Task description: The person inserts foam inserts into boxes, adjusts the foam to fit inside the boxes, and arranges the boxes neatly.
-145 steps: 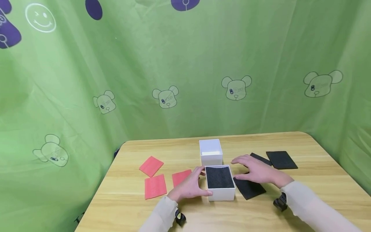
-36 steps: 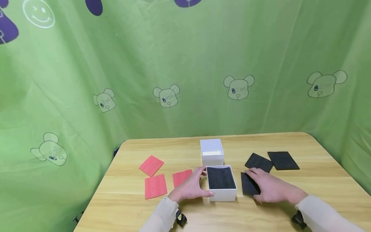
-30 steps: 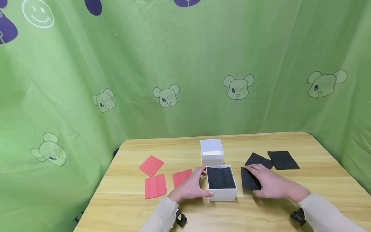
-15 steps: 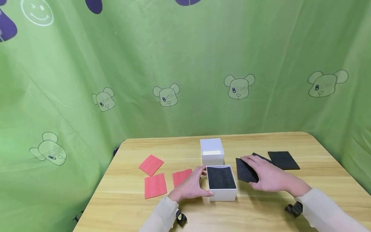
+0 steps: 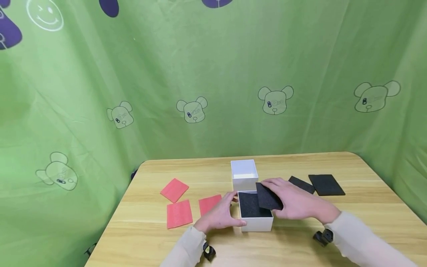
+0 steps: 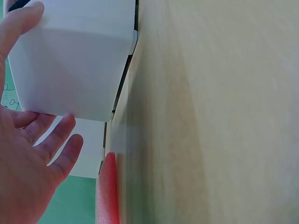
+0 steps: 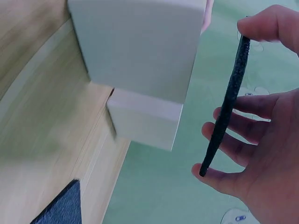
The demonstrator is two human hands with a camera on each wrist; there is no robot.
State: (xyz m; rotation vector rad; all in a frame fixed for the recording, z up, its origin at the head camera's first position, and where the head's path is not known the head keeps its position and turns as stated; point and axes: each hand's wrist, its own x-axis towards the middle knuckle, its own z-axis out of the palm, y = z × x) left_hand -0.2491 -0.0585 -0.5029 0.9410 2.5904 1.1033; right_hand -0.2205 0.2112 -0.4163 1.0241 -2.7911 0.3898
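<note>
In the head view a white box (image 5: 257, 224) stands on the wooden table with black foam (image 5: 247, 206) inside, near its rim. My left hand (image 5: 218, 215) holds the box from the left, thumb at the near corner and fingers at the far side. Tilted over the right part of its opening is a square black foam sheet (image 5: 268, 198), which my right hand (image 5: 293, 199) grips. Seen edge-on in the right wrist view, the foam sheet (image 7: 225, 109) sits between my thumb at one end and my fingertips along the other.
Behind the box stands a second white box (image 5: 245, 184), open at the top. Two more black foam sheets (image 5: 327, 184) lie at the right. Three red foam sheets (image 5: 179, 214) lie at the left, one partly behind my left hand. A green curtain (image 5: 227, 137) hangs behind the table.
My right hand has left the box's side, picked up a black foam sheet from the table at the right and carried it left over the box. The left hand has stayed at the box.
</note>
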